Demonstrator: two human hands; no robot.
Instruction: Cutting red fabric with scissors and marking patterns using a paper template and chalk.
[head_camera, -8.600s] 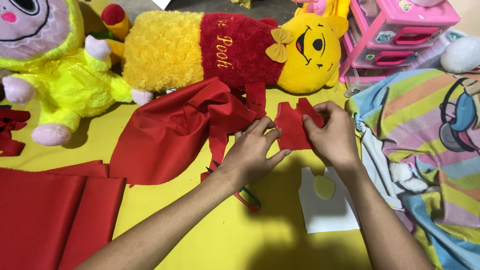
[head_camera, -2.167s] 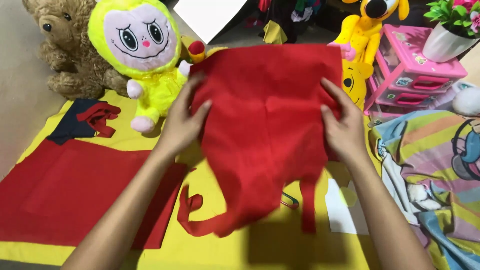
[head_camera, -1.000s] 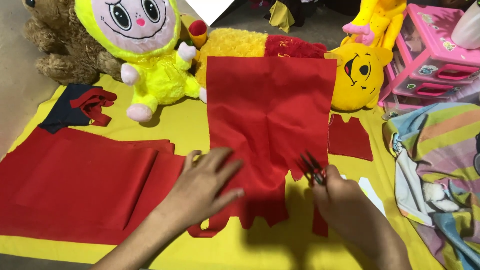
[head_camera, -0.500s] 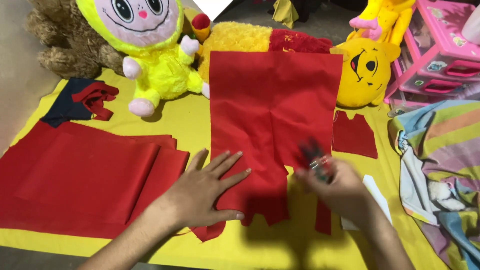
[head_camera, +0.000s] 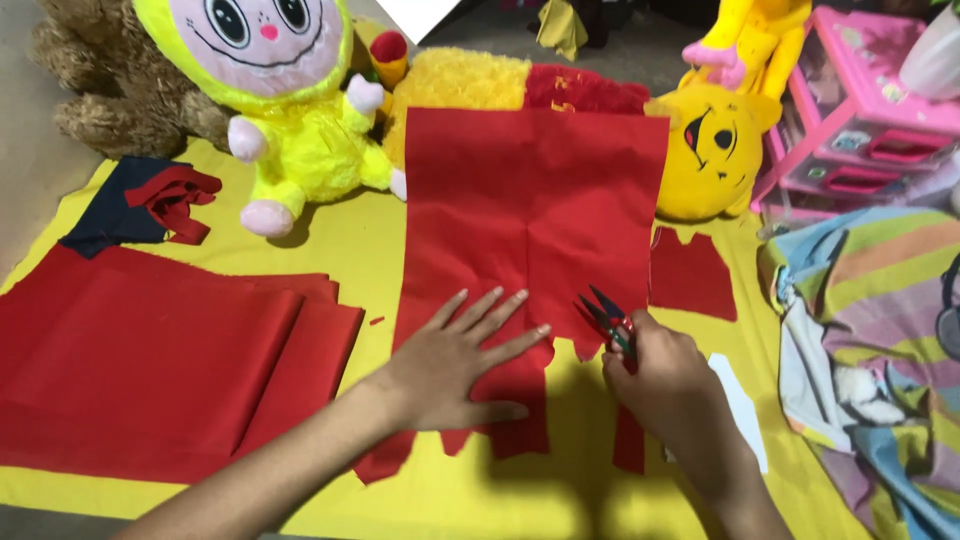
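Pressing flat on the red felt sheet (head_camera: 535, 210), left hand (head_camera: 455, 365) with fingers spread wide, palm down on the near part of the cloth, gripping nothing. Closed around small thread snips (head_camera: 608, 320), right hand (head_camera: 665, 385), just right of the left hand; blades parted and pointing far-left, tips at the ragged near edge of the sheet. Lying lengthwise on the yellow cloth (head_camera: 360, 250), near edge cut into uneven tabs, far edge reaching up against the yellow bear plush (head_camera: 560, 85) in its red top.

Stacked at the left: folded red felt pieces (head_camera: 150, 360). Beyond them, at the far left, a dark blue scrap (head_camera: 105, 215) with red offcuts (head_camera: 175, 195) on top. Sitting far-left of the sheet: a yellow doll plush (head_camera: 285, 90), with a brown teddy bear (head_camera: 95, 85) behind it. Just right of the sheet: a small cut red shirt shape (head_camera: 692, 275). Partly hidden under the right wrist: a white paper pattern (head_camera: 742, 405). At the far right: a pink plastic drawer box (head_camera: 865, 110), and nearer, a striped blanket (head_camera: 880, 330).
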